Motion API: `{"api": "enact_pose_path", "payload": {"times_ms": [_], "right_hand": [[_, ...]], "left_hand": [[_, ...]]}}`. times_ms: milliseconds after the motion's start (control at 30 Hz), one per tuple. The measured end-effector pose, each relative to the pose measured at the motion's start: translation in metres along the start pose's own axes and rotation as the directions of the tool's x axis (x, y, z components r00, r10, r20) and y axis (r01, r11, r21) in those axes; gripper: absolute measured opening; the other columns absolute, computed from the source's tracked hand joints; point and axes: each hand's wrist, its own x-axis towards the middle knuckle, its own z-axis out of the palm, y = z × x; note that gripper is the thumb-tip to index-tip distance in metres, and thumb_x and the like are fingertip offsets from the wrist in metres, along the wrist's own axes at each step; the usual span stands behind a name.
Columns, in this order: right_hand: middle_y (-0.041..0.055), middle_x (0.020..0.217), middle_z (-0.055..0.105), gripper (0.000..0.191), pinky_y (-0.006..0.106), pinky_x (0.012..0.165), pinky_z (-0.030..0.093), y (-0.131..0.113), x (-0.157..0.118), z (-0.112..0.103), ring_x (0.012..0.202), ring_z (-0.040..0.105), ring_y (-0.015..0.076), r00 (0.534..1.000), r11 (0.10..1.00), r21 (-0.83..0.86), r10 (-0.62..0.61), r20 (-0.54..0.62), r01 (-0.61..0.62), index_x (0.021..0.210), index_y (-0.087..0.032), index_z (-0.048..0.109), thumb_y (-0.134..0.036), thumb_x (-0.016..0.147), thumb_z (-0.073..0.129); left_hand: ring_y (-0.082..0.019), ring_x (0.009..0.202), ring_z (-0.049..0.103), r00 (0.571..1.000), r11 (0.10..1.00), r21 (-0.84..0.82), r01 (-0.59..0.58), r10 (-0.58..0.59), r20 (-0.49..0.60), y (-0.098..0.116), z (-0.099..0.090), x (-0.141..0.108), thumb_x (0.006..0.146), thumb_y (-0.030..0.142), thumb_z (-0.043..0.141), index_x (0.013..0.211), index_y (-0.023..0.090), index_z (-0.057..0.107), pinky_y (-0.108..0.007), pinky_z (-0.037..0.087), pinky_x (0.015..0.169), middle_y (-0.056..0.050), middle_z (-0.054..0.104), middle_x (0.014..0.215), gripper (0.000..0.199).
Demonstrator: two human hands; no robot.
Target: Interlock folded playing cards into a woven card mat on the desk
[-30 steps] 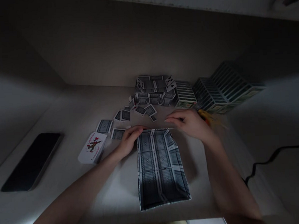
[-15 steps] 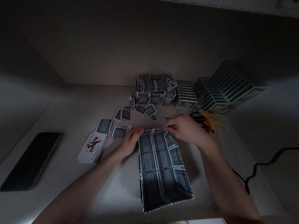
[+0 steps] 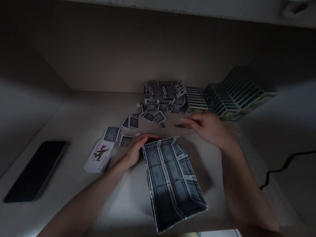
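Observation:
An open box made of playing cards [image 3: 167, 167], with patterned backs lining its inside, tilts above the table in front of me. My left hand [image 3: 135, 149] grips its far left corner, fingers partly hidden behind the rim. Apart from the box, to its upper right, my right hand [image 3: 204, 126] has its fingers curled together. A dark pointed blade [image 3: 179, 126] shows beside those fingertips, its rear end hidden by the hand. I cannot make out what the right fingers pinch, if anything.
A joker-topped card stack [image 3: 99, 157] and a phone [image 3: 35, 171] lie left. Cut card pieces [image 3: 148, 117] are scattered before a larger card structure [image 3: 164, 91]. Slatted stepped card pieces [image 3: 228, 97] stand at the back right. A black cable [image 3: 287, 163] runs along the right.
My right hand has left the box's rim and moved right and slightly away, now covering the yellow tool. The box has turned a little, its near end shifting right and closer.

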Motion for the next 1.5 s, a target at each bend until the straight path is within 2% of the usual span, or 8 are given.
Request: {"api": "enact_pose_path", "payload": {"times_ms": [133, 200, 267, 467, 633, 733, 1133, 1500], "right_hand": [[0.0001, 0.051, 0.061, 0.049, 0.024, 0.048, 0.034, -0.009, -0.017, -0.011, 0.047, 0.054, 0.0118, 0.939, 0.99, -0.113, 0.121, 0.323, -0.088, 0.054, -0.021, 0.064, -0.056, 0.08, 0.043], [-0.001, 0.044, 0.055, 0.042, 0.024, 0.044, 0.029, -0.015, -0.024, -0.006, 0.042, 0.048, 0.0101, 0.876, 0.986, -0.165, 0.071, 0.477, 0.01, 0.049, -0.02, 0.062, -0.052, 0.075, 0.053], [-0.0017, 0.043, 0.052, 0.032, 0.024, 0.042, 0.024, -0.02, -0.027, 0.0, 0.041, 0.044, 0.009, 0.843, 0.969, -0.212, 0.006, 0.538, 0.128, 0.049, -0.02, 0.061, -0.042, 0.072, 0.061], [-0.0004, 0.05, 0.058, 0.024, 0.025, 0.045, 0.021, -0.027, -0.018, 0.01, 0.047, 0.05, 0.0101, 0.883, 0.936, -0.26, -0.097, 0.459, 0.238, 0.053, -0.019, 0.062, -0.024, 0.076, 0.056], [0.0052, 0.07, 0.066, 0.026, 0.025, 0.054, 0.029, -0.025, -0.005, 0.023, 0.067, 0.059, 0.0164, 0.921, 0.88, -0.365, -0.174, 0.348, 0.304, 0.071, -0.019, 0.065, -0.03, 0.085, 0.046], [0.0063, 0.083, 0.067, 0.029, 0.025, 0.064, 0.034, -0.021, 0.002, 0.033, 0.079, 0.06, 0.0169, 0.92, 0.886, -0.319, -0.238, 0.311, 0.337, 0.081, -0.019, 0.065, -0.031, 0.089, 0.041], [0.0037, 0.078, 0.069, 0.023, 0.022, 0.063, 0.037, -0.013, 0.005, 0.042, 0.072, 0.061, 0.0139, 0.944, 0.971, -0.085, -0.192, 0.268, 0.221, 0.082, -0.02, 0.067, -0.031, 0.085, 0.047], [-0.0001, 0.085, 0.071, 0.018, 0.022, 0.066, 0.043, -0.009, 0.004, 0.037, 0.077, 0.063, 0.0144, 0.935, 0.976, 0.146, -0.201, 0.293, 0.164, 0.089, -0.023, 0.069, -0.03, 0.079, 0.055]], "left_hand": [[-0.023, 0.091, 0.06, 0.999, 0.987, -0.158, 0.033, -0.03, 0.02, -0.001, -0.002, 0.002, 0.081, 0.034, 0.041, 0.09, 0.015, 0.068, -0.033, 0.042, 0.084, -0.007, 0.068, 0.095, 0.034], [-0.024, 0.093, 0.06, 0.998, 0.975, -0.217, 0.051, -0.044, 0.038, -0.001, -0.002, 0.002, 0.08, 0.034, 0.042, 0.09, 0.013, 0.067, -0.034, 0.043, 0.084, -0.009, 0.068, 0.096, 0.035], [-0.024, 0.092, 0.06, 0.997, 0.959, -0.275, 0.077, -0.066, 0.047, -0.001, -0.002, 0.002, 0.079, 0.035, 0.043, 0.091, 0.012, 0.066, -0.034, 0.044, 0.082, -0.01, 0.067, 0.097, 0.034], [-0.016, 0.061, 0.061, 0.991, 0.87, -0.482, 0.101, -0.133, -0.033, -0.004, -0.004, 0.004, 0.077, 0.04, 0.045, 0.088, 0.015, 0.065, -0.032, 0.047, 0.062, -0.008, 0.068, 0.088, 0.034], [-0.023, 0.096, 0.059, 0.999, 0.963, -0.269, 0.017, -0.027, -0.034, -0.003, -0.002, 0.001, 0.071, 0.032, 0.06, 0.095, 0.016, 0.067, -0.034, 0.042, 0.087, -0.008, 0.067, 0.1, 0.029], [-0.022, 0.101, 0.057, 0.997, 0.997, -0.082, 0.009, -0.015, -0.07, 0.0, 0.001, -0.001, 0.066, 0.028, 0.067, 0.097, 0.018, 0.067, -0.033, 0.04, 0.091, -0.006, 0.066, 0.105, 0.032], [-0.02, 0.089, 0.06, 0.99, 0.994, -0.059, 0.096, -0.101, -0.102, -0.001, 0.008, -0.003, 0.061, 0.03, 0.072, 0.099, 0.016, 0.066, -0.032, 0.044, 0.082, -0.008, 0.068, 0.098, 0.04], [-0.019, 0.088, 0.061, 0.974, 0.963, -0.244, 0.116, -0.158, -0.16, -0.006, 0.014, -0.004, 0.062, 0.029, 0.071, 0.096, 0.018, 0.067, -0.029, 0.044, 0.079, -0.006, 0.069, 0.099, 0.036]]}}
